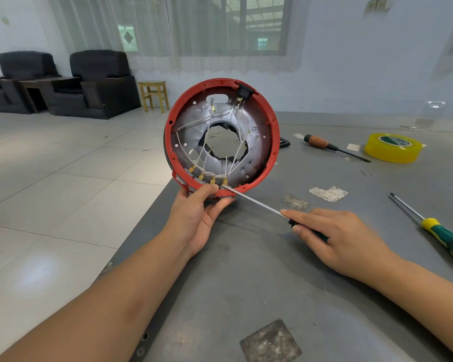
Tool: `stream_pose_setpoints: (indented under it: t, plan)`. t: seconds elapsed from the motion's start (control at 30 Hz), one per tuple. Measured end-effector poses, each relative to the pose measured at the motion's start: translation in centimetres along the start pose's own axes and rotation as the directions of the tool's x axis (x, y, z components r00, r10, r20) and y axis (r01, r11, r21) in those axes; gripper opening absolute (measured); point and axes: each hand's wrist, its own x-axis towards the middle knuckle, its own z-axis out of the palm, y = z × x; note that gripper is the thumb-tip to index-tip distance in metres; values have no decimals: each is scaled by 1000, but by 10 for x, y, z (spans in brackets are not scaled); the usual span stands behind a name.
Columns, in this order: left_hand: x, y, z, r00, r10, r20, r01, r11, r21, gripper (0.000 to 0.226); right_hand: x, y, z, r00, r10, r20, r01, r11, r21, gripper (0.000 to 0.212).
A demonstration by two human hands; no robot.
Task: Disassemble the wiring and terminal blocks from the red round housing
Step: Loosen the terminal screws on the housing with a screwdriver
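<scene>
The red round housing stands tilted on edge above the grey table's left edge, its open side facing me. My left hand grips its lower rim, thumb on the inside. White wires cross the metal inner plate and end in several brass terminals along the lower rim. A black switch sits at the upper right of the rim. My right hand holds a thin screwdriver by its dark handle, and the tip touches the rightmost terminal.
On the grey table lie a wooden-handled screwdriver, a yellow tape roll and a green-yellow screwdriver. Tape scraps dot the surface. Black armchairs and a yellow stool stand on the tiled floor to the left.
</scene>
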Motion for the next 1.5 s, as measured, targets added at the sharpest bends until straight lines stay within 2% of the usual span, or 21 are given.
stream_pose_setpoints:
  t: [0.43,1.2,1.5]
  plan:
    - [3,-2,-3,997,69,-29,-70,997,-18,52,-7,-5,-5,1000,4,-14,-5,997,-78,37]
    - [2,-3,1,991,117,-62,-118,993,-13,58,-8,-13,0,999,33,-36,-39,981,-189,40]
    - [6,-3,-1,986,115,-124,-124,990,-73,61,-4,-31,10,993,95,-72,-102,989,-109,36]
